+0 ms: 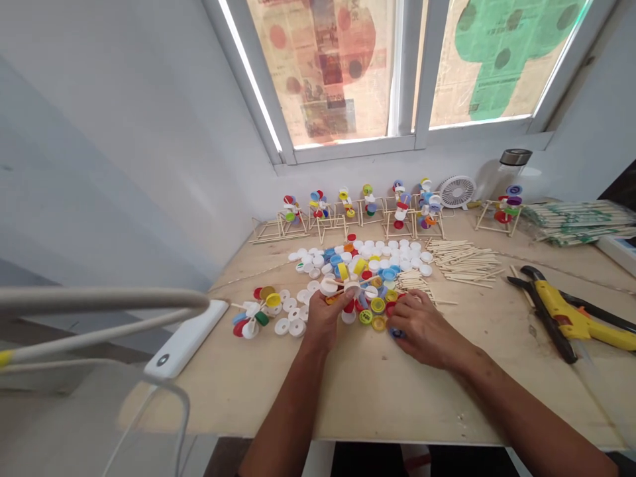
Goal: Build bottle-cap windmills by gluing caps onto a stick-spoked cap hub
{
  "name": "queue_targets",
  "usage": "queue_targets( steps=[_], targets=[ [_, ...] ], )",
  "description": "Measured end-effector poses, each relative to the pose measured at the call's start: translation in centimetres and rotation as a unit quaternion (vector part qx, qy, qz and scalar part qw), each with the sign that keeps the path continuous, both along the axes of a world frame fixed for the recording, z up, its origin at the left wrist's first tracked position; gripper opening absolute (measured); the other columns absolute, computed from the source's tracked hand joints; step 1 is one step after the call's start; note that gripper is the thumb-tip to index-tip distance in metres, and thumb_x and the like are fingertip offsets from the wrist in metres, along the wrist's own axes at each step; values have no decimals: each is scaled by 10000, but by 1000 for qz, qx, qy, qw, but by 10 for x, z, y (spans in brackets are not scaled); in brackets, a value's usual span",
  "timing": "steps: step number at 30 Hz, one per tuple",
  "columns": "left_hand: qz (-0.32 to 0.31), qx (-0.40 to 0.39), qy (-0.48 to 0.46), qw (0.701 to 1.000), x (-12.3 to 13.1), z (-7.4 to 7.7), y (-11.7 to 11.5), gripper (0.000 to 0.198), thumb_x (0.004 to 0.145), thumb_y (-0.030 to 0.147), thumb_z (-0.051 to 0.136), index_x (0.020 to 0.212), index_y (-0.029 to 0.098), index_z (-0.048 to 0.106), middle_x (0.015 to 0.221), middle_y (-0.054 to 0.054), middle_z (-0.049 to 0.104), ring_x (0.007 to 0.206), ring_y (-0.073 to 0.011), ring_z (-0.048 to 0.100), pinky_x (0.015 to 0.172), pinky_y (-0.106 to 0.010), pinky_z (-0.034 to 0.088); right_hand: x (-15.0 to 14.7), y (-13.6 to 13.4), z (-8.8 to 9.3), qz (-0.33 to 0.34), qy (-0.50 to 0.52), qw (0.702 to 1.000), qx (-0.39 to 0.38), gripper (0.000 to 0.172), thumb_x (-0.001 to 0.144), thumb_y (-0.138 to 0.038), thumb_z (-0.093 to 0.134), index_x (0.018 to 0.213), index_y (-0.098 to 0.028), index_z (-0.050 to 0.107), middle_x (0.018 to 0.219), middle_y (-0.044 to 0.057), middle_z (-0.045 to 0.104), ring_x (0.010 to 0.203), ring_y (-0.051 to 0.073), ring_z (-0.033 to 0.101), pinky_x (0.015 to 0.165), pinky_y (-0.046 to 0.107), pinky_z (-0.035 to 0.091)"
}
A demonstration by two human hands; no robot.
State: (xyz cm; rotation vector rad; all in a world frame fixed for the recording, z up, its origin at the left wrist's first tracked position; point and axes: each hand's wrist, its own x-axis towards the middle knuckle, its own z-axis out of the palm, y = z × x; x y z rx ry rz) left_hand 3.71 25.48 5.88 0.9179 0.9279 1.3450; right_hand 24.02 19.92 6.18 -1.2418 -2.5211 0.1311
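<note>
My left hand (325,318) is closed on a bottle-cap wheel (352,289), a hub of thin wooden sticks with white and yellow caps at the stick ends. At the right edge of a pile of loose caps (377,305), my right hand (422,328) has its fingers curled round a dark blue bottle cap (396,333), partly hidden under them. White caps (297,327) lie to the left of my left hand. Beyond them rests another cap wheel (252,318) with red, blue, green, yellow and white caps.
Wooden sticks (464,262) lie heaped behind my right hand. A yellow glue gun (566,311) and black-handled pliers (541,318) are on the right. Stick frames with cap wheels (400,215) line the wall, beside a small fan (458,192). A white power strip (189,338) sits at the left edge.
</note>
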Motion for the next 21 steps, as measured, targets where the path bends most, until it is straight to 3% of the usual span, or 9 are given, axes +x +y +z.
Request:
queue_targets(
  steps=[6,16,21],
  targets=[
    [-6,1,-8,1000,0,-1,0,366,554,253,827,873,151,680,765,-6,687,711,-130,617,708,-251,477,2,9,-10,-62,-17,996,58,224,802,-189,573,1018,-212,630,983,63,647,1016,235,495,976,436,249],
    [-6,-9,-7,1000,-2,-4,2,383,530,263,836,853,146,667,770,-17,699,724,-152,642,719,-274,486,4,9,-6,-46,78,994,63,194,843,-203,535,1002,-229,643,993,52,670,1027,236,519,949,449,279],
    [-37,6,-4,999,1,1,-3,379,555,248,825,888,149,674,788,-23,704,726,-154,645,711,-270,491,15,14,-3,-148,168,972,75,148,861,-232,518,900,-221,661,917,56,686,921,226,575,885,422,347]
  ],
)
